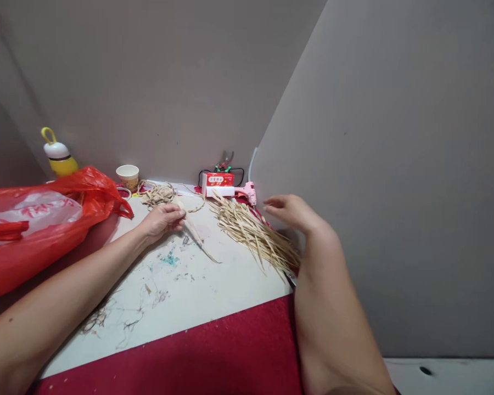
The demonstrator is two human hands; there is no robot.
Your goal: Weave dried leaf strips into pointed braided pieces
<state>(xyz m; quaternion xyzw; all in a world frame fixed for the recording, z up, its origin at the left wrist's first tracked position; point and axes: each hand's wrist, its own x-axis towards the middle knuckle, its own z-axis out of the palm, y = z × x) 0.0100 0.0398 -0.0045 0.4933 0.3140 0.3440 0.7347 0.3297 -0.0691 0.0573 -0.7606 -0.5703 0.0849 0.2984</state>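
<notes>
My left hand is closed, thumb over fingers, on a pale, flat fibre strip. The strip runs down to the right and tapers to a thin, curled end above the white board. Just behind that hand lies a tangled coil of braided straw cord, one loop of it reaching right. To the right, a loose bundle of dry straw strips is spread on the board. Beyond the bundle, my right hand is raised beside the grey wall, fingers stretched out, holding nothing that I can see.
The paint-stained white board rests on a red cloth. Behind are a paper cup, a red box and a pink glue gun. A red plastic bag and yellow bottle stand left. Grey walls enclose the corner.
</notes>
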